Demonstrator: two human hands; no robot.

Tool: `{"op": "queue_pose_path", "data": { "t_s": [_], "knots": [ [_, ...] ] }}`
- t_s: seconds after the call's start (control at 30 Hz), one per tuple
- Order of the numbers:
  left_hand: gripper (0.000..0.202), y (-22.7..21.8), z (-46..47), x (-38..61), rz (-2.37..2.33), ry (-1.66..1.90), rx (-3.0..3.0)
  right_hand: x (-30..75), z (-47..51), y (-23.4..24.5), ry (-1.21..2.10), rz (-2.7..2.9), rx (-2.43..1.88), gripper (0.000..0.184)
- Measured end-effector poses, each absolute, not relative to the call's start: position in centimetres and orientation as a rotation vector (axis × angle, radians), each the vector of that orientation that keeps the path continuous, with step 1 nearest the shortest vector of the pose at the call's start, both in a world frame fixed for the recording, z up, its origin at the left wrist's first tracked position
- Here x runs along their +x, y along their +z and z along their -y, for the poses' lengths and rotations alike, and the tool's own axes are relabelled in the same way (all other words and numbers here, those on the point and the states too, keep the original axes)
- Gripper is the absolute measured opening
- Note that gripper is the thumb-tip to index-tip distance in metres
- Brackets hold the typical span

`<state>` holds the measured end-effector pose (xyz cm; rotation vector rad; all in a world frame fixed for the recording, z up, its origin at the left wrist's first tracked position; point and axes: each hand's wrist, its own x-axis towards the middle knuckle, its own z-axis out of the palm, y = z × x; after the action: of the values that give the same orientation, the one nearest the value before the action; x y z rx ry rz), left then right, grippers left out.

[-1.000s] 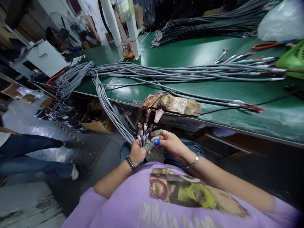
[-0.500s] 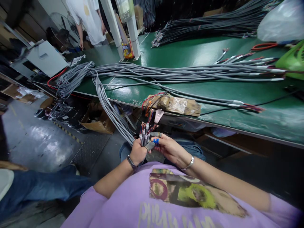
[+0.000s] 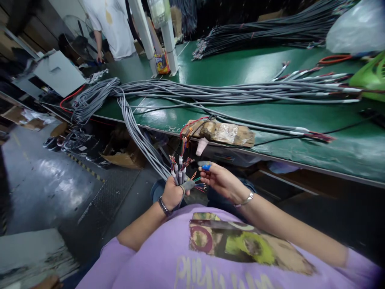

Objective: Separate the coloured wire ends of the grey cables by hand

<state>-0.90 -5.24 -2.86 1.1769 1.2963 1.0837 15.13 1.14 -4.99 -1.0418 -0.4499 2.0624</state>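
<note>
My left hand is closed around a bundle of grey cables. Their stripped ends stick up above the fist, with white collars and multicoloured inner wires. A grey cover is on the left thumb, which presses on one cable end; its thin coloured wires fan out to the right. Just right of that fan is my right hand, its fingers loosely curled and apart, with grey and blue coverings on the fingertips. I see nothing in it.
A green workbench carries long grey cables and black cables. A taped wooden block sits at its front edge. An open cardboard box stands below. Across the bench is a person in a white shirt.
My right hand has moved off the cable end, up and to the right, and the coloured wires now show spread out. My left hand has shifted slightly left. The leg at lower left has gone.
</note>
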Motion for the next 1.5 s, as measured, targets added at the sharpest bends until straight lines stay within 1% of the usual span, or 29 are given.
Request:
{"op": "queue_pose_path", "data": {
  "t_s": [0.03, 0.07, 0.13, 0.2, 0.3, 0.4, 0.6, 0.7, 0.83, 0.93, 0.97, 1.07, 1.1, 1.2, 1.27, 1.4, 1.5],
  "knots": [
    [0.037, -2.9, 5.2, -1.0, -1.298, 1.100, 1.177, 15.3, -0.9, -4.7, 2.110, 0.528, -1.001, 0.008],
    [0.037, -3.0, 5.1, -1.0, -1.296, 1.111, 1.185, 15.3, -0.7, -4.4, 2.148, 0.609, -0.963, 0.011],
    [0.038, -3.2, 5.0, -1.1, -1.289, 1.123, 1.204, 15.2, -0.1, -3.7, 2.183, 0.755, -0.917, 0.021],
    [0.040, -3.3, 5.0, -1.1, -1.290, 1.123, 1.211, 14.9, 0.3, -3.2, 2.171, 0.875, -0.906, 0.029],
    [0.040, -3.5, 5.0, -1.1, -1.287, 1.105, 1.192, 14.6, 0.5, -2.8, 2.110, 1.001, -0.924, 0.034],
    [0.039, -3.6, 5.0, -1.1, -1.274, 1.087, 1.171, 14.4, 0.4, -2.8, 2.054, 1.046, -0.937, 0.035],
    [0.038, -3.3, 4.9, -1.0, -1.270, 0.928, 1.171, 14.0, 0.2, -2.8, 2.054, 1.129, -0.930, 0.032],
    [0.040, -3.4, 4.9, -1.0, -1.280, 1.034, 1.136, 14.0, -0.4, -3.4, 2.035, 1.024, -0.964, 0.030],
    [0.042, -3.2, 4.9, -0.9, -1.261, 1.189, 1.078, 14.7, -1.8, -4.3, 1.949, 0.653, -1.031, 0.026],
    [0.042, -2.5, 4.5, -0.7, -1.228, 1.244, 1.028, 15.4, -2.9, -4.3, 1.995, 0.529, -1.006, 0.020],
    [0.041, -2.3, 4.3, -0.6, -1.212, 1.256, 1.012, 15.5, -3.3, -4.1, 2.030, 0.516, -0.982, 0.022],
    [0.039, -1.7, 3.6, 0.0, -1.182, 1.282, 0.987, 15.4, -4.3, -3.3, 2.124, 0.549, -0.880, 0.037],
    [0.039, -1.5, 3.3, 0.2, -1.182, 1.283, 0.982, 15.3, -4.6, -3.0, 2.136, 0.576, -0.846, 0.039],
    [0.039, -1.3, 2.5, 0.9, -1.191, 1.286, 0.971, 14.7, -5.2, -2.4, 2.093, 0.650, -0.777, 0.034],
    [0.038, -1.2, 2.0, 1.3, -1.206, 1.307, 0.967, 14.4, -5.3, -2.5, 2.005, 0.698, -0.756, 0.033],
    [0.036, -1.1, 1.2, 1.8, -1.237, 1.341, 0.942, 14.2, -5.2, -3.0, 1.792, 0.733, -0.814, 0.037],
    [0.037, -1.4, 1.0, 1.9, -1.225, 1.340, 0.924, 14.3, -5.1, -2.8, 1.883, 0.723, -0.814, 0.040]
  ]
}}
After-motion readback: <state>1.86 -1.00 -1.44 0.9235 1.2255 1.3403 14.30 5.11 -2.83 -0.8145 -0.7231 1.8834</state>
